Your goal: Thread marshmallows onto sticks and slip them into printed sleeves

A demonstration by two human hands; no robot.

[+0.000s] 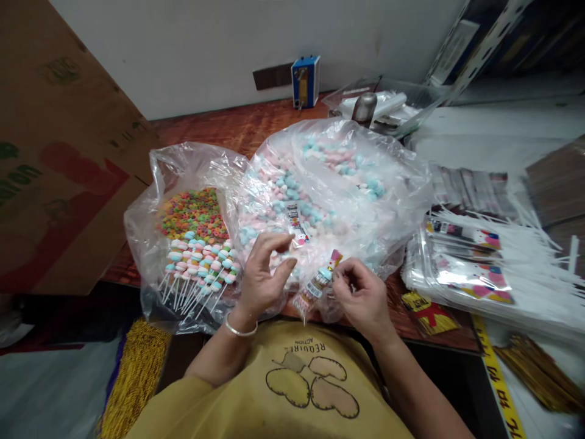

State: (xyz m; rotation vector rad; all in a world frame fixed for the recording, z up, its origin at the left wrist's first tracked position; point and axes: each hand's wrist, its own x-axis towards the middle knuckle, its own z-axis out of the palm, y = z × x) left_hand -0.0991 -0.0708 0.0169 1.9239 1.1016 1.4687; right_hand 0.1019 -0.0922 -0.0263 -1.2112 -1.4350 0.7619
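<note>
Marshmallow bag [404, 177]: sprawled open before me, likely so the pink and blue pieces lay within easy reach.
Candy-ring bag [146, 225]: spread at my left, the loaded sticks [196, 262] bunched on its near side, perhaps to keep them together.
Wrapper stack [470, 262]: on my right, probably for quick picking.
Right hand [363, 296]: curled, thumb and forefinger pinched together at the upper part of a wrapped stick [315, 285].
Left hand [265, 268]: half open, thumb apart from fingers, holding nothing.
Wrapped stick: tilted between my hands, bare end toward me.
Loose wrapper [293, 214]: just beyond my left fingertips.
</note>
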